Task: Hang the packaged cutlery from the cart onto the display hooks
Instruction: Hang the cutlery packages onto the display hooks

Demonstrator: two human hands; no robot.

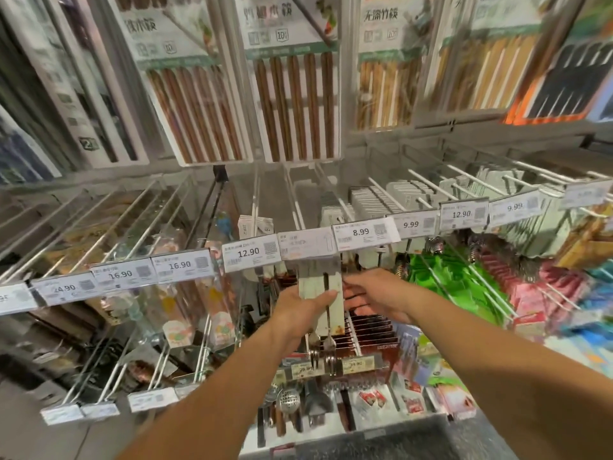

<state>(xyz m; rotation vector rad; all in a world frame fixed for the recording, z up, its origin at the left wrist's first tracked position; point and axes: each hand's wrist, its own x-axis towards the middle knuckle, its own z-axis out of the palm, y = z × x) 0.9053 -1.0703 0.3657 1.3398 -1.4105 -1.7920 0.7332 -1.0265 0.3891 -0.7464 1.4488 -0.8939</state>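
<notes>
I hold a bundle of packaged forks (320, 283), white cards with metal forks hanging below, right under a blank-looking price tag (306, 244) at the front of a long white display hook (293, 200). My left hand (298, 308) grips the cards from the left, thumb across their front. On their right side my right hand (374, 293) touches the cards with its fingers bent behind them. The top of the cards is hidden behind the tag. The cart is out of sight.
Neighbouring hooks carry white carded packs (371, 200) to the right and a few packs (255, 227) to the left, with price tags along the front. Chopstick packs (295, 104) hang above. Lower hooks hold more cutlery and ladles (288, 400); green and pink packets (464, 280) hang at right.
</notes>
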